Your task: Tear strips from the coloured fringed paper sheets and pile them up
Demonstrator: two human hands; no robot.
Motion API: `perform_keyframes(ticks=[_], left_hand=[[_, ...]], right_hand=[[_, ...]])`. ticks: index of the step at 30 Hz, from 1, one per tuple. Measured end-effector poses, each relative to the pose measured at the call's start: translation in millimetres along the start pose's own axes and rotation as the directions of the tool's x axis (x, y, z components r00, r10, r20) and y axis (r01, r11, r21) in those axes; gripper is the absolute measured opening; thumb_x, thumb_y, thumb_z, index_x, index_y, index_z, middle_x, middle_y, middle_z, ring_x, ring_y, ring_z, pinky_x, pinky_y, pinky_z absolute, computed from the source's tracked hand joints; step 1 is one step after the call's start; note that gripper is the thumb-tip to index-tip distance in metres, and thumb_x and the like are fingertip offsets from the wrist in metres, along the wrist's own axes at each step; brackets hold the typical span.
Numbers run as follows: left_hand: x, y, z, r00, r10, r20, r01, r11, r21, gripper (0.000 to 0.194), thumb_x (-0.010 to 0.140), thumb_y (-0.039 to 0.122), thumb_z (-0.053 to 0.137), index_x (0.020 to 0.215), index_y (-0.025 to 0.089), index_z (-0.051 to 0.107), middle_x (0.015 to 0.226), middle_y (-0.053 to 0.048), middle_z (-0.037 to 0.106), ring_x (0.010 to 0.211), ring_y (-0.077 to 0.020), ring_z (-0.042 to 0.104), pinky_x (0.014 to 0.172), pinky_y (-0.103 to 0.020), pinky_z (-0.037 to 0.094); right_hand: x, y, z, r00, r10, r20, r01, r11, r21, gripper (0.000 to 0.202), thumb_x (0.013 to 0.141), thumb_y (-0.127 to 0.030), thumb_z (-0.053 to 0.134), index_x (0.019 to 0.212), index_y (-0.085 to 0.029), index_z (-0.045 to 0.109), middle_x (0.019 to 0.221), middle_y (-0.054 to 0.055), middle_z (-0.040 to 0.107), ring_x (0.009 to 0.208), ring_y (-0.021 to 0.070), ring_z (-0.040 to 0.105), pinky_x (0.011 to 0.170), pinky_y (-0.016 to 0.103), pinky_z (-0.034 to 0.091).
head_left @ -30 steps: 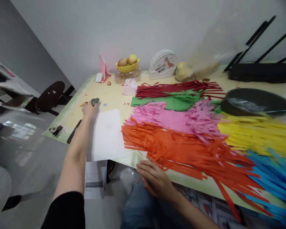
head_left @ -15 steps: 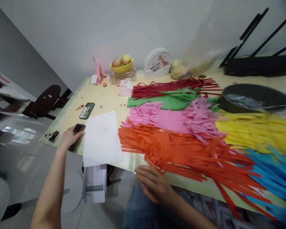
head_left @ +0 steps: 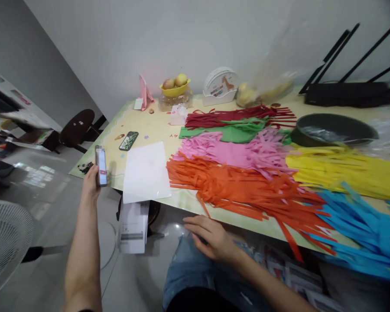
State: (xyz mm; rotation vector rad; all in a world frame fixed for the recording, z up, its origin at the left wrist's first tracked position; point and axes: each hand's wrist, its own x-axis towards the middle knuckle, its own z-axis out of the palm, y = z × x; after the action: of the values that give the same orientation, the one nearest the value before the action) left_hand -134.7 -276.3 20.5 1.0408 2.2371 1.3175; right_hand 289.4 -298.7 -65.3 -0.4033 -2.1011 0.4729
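Observation:
My left hand [head_left: 91, 180] grips a smartphone [head_left: 102, 167] and holds it upright by the table's left front corner, its lit screen showing. My right hand [head_left: 214, 237] hangs over my lap just off the front edge, fingers stretched and holding nothing. Between the hands, white paper [head_left: 147, 172] lies at the edge of the table. To its right is a spread of orange fringed strips [head_left: 227, 190]. Behind these lie pink fringed strips [head_left: 234, 154], green strips [head_left: 227, 133] and dark red strips [head_left: 227, 118]. A phone-shaped item with a patterned back [head_left: 128, 141] lies behind the paper.
Yellow strips [head_left: 347, 171] and blue strips [head_left: 364, 225] cover the table's right side, near a dark bowl [head_left: 336, 130] and a black router [head_left: 349, 94]. A yellow fruit bowl [head_left: 174, 90] stands along the wall. A white fan [head_left: 6, 247] stands at left.
My left hand has lifted the smartphone off the table and turned its screen into view. My right hand has stayed near my lap. The view has shifted slightly.

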Motion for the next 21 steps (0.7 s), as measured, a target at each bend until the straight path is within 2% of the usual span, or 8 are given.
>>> perform_keyframes(ticks=[1, 2, 4, 6, 9, 11, 14, 21], left_hand=[[-21, 7, 3.8, 0.999, 0.001, 0.041, 0.005, 0.988, -0.156, 0.073, 0.086, 0.068, 0.040, 0.136, 0.018, 0.056, 0.125, -0.016, 0.068, 0.109, -0.0315, 0.067, 0.088, -0.048, 0.058], [-45, 14, 11.0, 0.994, 0.007, 0.106, 0.038, 0.909, -0.414, 0.072, 0.086, 0.068, 0.041, 0.135, 0.019, 0.057, 0.130, -0.015, 0.067, 0.111, -0.0315, 0.067, 0.088, -0.048, 0.059], [-96, 32, 34.0, 0.967, 0.034, 0.254, 0.181, 0.613, -0.769, 0.062, 0.086, 0.063, 0.050, 0.132, 0.022, 0.061, 0.134, -0.013, 0.065, 0.112, -0.0311, 0.068, 0.089, -0.047, 0.059], [-144, 49, 63.2, 0.919, 0.038, 0.393, 0.343, 0.416, -0.842, 0.056, 0.088, 0.058, 0.051, 0.130, 0.023, 0.064, 0.133, -0.013, 0.067, 0.110, -0.0301, 0.069, 0.086, -0.044, 0.060], [-195, 71, 104.3, 0.828, 0.028, 0.559, 0.534, 0.262, -0.804, 0.054, 0.090, 0.055, 0.049, 0.130, 0.022, 0.065, 0.131, -0.013, 0.069, 0.112, -0.0315, 0.069, 0.089, -0.046, 0.060], [-215, 79, 125.1, 0.804, -0.001, 0.595, 0.582, 0.207, -0.786, 0.051, 0.092, 0.052, 0.048, 0.128, 0.021, 0.067, 0.127, -0.012, 0.071, 0.116, -0.0323, 0.068, 0.095, -0.048, 0.057], [-229, 85, 145.0, 0.803, -0.032, 0.595, 0.591, 0.176, -0.787, 0.046, 0.091, 0.048, 0.051, 0.122, 0.019, 0.069, 0.121, -0.010, 0.074, 0.119, -0.0315, 0.066, 0.101, -0.048, 0.055], [-243, 93, 158.1, 0.796, -0.016, 0.605, 0.594, 0.209, -0.777, 0.044, 0.090, 0.051, 0.052, 0.118, 0.022, 0.070, 0.112, -0.006, 0.076, 0.114, -0.0313, 0.069, 0.098, -0.048, 0.057]], right_hand=[[2, -6, -1, 1.000, 0.020, -0.014, -0.020, 1.000, 0.009, 0.031, 0.089, -0.009, 0.053, 0.114, -0.020, 0.067, 0.106, 0.010, 0.076, 0.094, 0.0165, 0.073, 0.083, 0.030, 0.061], [7, -12, -1, 0.998, 0.054, -0.032, -0.054, 0.998, 0.025, 0.030, 0.090, -0.009, 0.052, 0.115, -0.020, 0.066, 0.109, 0.010, 0.075, 0.096, 0.0167, 0.073, 0.086, 0.030, 0.061], [19, -22, -1, 0.984, 0.160, -0.073, -0.154, 0.984, 0.085, 0.030, 0.093, -0.013, 0.052, 0.119, -0.022, 0.064, 0.116, 0.011, 0.073, 0.106, 0.0187, 0.071, 0.091, 0.034, 0.059], [33, -29, -1, 0.950, 0.297, -0.092, -0.277, 0.942, 0.188, 0.034, 0.094, -0.019, 0.054, 0.127, -0.023, 0.059, 0.125, 0.012, 0.068, 0.114, 0.0209, 0.067, 0.092, 0.036, 0.059], [42, -32, -2, 0.900, 0.435, -0.024, -0.394, 0.835, 0.385, 0.056, 0.093, -0.027, 0.059, 0.146, -0.025, 0.041, 0.144, 0.015, 0.055, 0.125, 0.0232, 0.060, 0.094, 0.037, 0.059], [39, -30, -4, 0.873, 0.486, 0.049, -0.451, 0.764, 0.462, 0.073, 0.092, -0.029, 0.062, 0.155, -0.026, 0.025, 0.155, 0.017, 0.043, 0.135, 0.0255, 0.054, 0.100, 0.040, 0.056], [27, -29, -8, 0.836, 0.541, 0.091, -0.520, 0.726, 0.450, 0.087, 0.091, -0.029, 0.064, 0.160, -0.026, 0.010, 0.163, 0.017, 0.030, 0.146, 0.0282, 0.042, 0.108, 0.044, 0.051], [18, -36, -9, 0.804, 0.594, 0.023, -0.556, 0.738, 0.383, 0.099, 0.088, -0.026, 0.069, 0.162, -0.028, 0.003, 0.164, 0.012, 0.029, 0.145, 0.0285, 0.042, 0.112, 0.045, 0.049]])
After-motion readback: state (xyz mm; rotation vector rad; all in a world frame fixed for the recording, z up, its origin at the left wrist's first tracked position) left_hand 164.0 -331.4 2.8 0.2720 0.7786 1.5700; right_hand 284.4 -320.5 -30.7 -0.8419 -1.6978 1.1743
